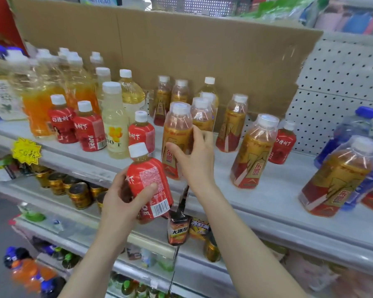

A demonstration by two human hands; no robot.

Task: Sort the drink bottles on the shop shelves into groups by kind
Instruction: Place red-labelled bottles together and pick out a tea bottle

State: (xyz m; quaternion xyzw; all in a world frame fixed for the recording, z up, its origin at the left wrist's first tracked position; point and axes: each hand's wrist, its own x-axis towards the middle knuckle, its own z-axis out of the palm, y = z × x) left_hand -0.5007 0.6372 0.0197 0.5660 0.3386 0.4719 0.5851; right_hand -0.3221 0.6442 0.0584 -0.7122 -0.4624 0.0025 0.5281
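While left hand (125, 197) grips red-label bottle (149, 179), brownish juice inside | right hand (195, 161) grasps gold-label bottle (177, 131), amber drink

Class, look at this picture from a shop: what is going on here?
A person is sorting drink bottles at a shop shelf. The left hand holds a tilted red-labelled bottle in front of the shelf. The right hand grips a gold-labelled bottle at the shelf's front. More red-labelled bottles stand to the left, but one stray red bottle stands at the right among other gold bottles, so the sorting is not finished.
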